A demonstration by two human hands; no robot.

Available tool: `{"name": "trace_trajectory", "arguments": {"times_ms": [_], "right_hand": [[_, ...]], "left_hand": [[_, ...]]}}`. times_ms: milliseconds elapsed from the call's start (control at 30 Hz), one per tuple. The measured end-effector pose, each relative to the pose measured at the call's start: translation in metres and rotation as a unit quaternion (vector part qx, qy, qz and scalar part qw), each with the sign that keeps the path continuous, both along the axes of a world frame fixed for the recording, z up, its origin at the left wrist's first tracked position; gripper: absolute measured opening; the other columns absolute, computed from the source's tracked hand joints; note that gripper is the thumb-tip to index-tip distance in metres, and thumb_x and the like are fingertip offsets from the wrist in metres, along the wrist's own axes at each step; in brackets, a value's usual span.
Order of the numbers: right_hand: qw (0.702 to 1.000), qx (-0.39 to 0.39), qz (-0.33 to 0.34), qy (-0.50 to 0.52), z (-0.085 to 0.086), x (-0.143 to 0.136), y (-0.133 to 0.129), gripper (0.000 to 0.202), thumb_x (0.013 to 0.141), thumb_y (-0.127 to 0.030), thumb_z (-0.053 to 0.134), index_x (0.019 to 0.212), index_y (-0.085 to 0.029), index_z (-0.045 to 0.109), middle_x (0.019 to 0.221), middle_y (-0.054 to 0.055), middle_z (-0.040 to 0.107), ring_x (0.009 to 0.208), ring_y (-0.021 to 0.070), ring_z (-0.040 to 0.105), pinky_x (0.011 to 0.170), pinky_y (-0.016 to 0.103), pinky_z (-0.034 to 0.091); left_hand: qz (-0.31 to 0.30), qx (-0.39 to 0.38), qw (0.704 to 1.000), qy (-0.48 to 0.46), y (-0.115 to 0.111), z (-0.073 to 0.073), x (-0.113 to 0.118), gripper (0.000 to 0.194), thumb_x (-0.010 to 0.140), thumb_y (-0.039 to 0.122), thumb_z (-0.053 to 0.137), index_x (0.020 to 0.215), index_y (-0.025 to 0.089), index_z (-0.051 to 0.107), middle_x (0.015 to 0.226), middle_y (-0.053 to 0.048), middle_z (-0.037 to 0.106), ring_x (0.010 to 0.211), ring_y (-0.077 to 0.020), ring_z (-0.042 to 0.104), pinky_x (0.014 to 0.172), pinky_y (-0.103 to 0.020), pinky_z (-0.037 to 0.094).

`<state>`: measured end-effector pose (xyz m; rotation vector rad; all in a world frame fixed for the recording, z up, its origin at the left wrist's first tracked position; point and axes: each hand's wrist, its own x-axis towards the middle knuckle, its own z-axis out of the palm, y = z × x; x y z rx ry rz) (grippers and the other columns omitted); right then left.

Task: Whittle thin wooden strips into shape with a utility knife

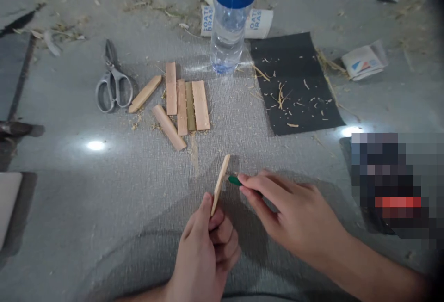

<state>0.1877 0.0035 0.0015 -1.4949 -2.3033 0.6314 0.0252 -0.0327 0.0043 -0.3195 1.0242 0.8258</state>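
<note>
Between thumb and curled fingers, my left hand [208,246] grips a thin pale strip of wood or bamboo [220,184], which points up and slightly right. My right hand [287,205] pinches a small dark green piece [235,181] just right of the strip; its kind is hard to make out, and most of it is hidden by the fingers. Beyond my hands lie several flat wooden strips [201,105], some side by side. A separate strip with a pointed end [145,94] lies near the grey-handled scissors [114,84].
A water bottle [229,38] with a blue label stands at the back centre. Right of it, shavings lie on a black sheet [301,84]. A folded white packet [364,61] is farther right. A blurred-out object [388,181] sits at the right, and a pale flat object [9,200] at the left edge.
</note>
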Motion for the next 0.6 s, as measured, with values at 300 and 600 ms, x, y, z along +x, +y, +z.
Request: {"name": "trace_trajectory", "arguments": {"times_ms": [300, 600], "right_hand": [[0.998, -0.050, 0.007, 0.026, -0.003, -0.002, 0.001, 0.018, 0.102, -0.027, 0.049, 0.113, -0.026, 0.062, 0.086, -0.003, 0.068, 0.068, 0.0107, 0.066, 0.057, 0.024, 0.045], [0.989, 0.098, 0.010, -0.109, -0.011, -0.007, -0.002, 0.024, 0.094, -0.017, 0.057, 0.113, -0.027, 0.067, 0.085, -0.003, 0.070, 0.054, 0.0108, 0.063, 0.045, 0.028, 0.034]], "left_hand": [[-0.013, 0.005, 1.000, -0.012, 0.002, 0.000, -0.002, 0.049, 0.087, 0.046, 0.066, 0.060, 0.020, 0.034, 0.046, 0.011, 0.024, 0.040, -0.0035, 0.012, 0.038, -0.021, 0.009], [-0.019, -0.008, 1.000, 0.003, 0.003, 0.003, -0.004, 0.046, 0.084, 0.046, 0.070, 0.064, 0.020, 0.038, 0.047, 0.012, 0.027, 0.041, -0.0031, 0.014, 0.039, -0.020, 0.012]]}}
